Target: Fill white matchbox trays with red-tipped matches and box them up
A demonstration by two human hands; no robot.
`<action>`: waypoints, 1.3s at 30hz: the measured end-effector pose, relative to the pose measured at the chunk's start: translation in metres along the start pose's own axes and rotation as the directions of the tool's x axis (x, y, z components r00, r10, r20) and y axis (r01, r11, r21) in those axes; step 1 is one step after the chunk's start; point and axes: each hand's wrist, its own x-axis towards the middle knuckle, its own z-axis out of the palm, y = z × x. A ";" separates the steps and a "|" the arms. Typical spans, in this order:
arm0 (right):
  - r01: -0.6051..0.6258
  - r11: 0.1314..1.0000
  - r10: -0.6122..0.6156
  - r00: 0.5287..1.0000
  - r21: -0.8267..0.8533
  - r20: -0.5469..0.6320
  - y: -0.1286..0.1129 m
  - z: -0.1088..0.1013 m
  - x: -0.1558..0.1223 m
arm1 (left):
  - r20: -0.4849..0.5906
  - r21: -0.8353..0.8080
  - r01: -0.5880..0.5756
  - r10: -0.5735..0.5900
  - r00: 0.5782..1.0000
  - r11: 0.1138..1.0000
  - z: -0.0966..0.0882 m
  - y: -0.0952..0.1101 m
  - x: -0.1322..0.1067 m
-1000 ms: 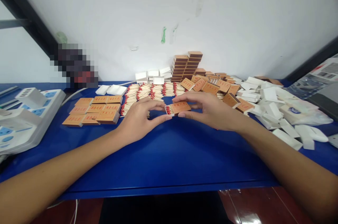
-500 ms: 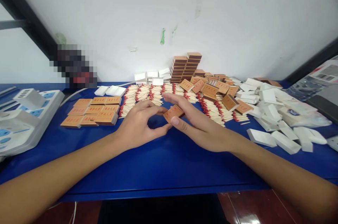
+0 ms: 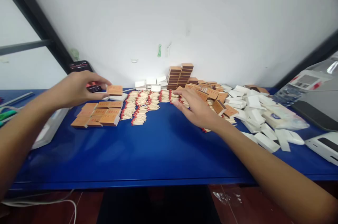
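Observation:
My left hand [image 3: 76, 88] is raised at the left, fingers pinched on a closed orange matchbox [image 3: 115, 90] just above the flat rows of finished matchboxes [image 3: 97, 115]. My right hand [image 3: 195, 108] reaches out over the blue table [image 3: 148, 153] with fingers spread flat. Its fingertips touch the loose red-tipped matches [image 3: 148, 101] and the scattered orange sleeves [image 3: 211, 94]. It holds nothing.
A tall stack of orange matchboxes [image 3: 181, 75] stands at the white wall. White inner trays [image 3: 253, 106] lie heaped at the right, more [image 3: 150, 83] at the back. A phone [image 3: 83, 71] leans at the left. A white device [image 3: 323, 145] sits at the far right.
The matchbox was pushed shut between both hands. My left hand then carried it left over the finished rows, while my right hand let go and reached forward to the matches. The view shifted left.

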 end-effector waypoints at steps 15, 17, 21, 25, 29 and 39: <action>-0.002 0.999 -0.001 0.997 0.041 0.072 0.006 0.007 0.000 | 0.346 0.109 0.341 -0.357 0.868 0.934 0.005 -0.115 -0.007; 0.003 0.999 -0.006 0.998 0.036 0.070 0.006 0.006 0.000 | 0.371 0.060 0.345 -0.341 0.864 0.937 0.011 -0.118 -0.006; 0.000 1.000 -0.001 0.997 0.022 0.080 0.006 0.006 0.000 | 0.401 0.018 0.352 -0.329 0.855 0.936 0.018 -0.117 -0.007; -0.009 1.000 0.008 0.995 0.011 0.097 0.005 0.006 0.000 | 0.378 0.033 0.402 -0.384 0.843 0.915 0.017 -0.107 -0.009; -0.011 1.000 0.010 0.994 0.009 0.113 0.004 0.006 0.000 | 0.316 0.031 0.420 -0.407 0.857 0.907 0.016 -0.097 -0.008; -0.002 1.000 0.003 0.995 -0.003 0.097 0.008 0.009 0.000 | 0.292 0.098 0.342 -0.356 0.888 0.934 0.035 -0.062 0.012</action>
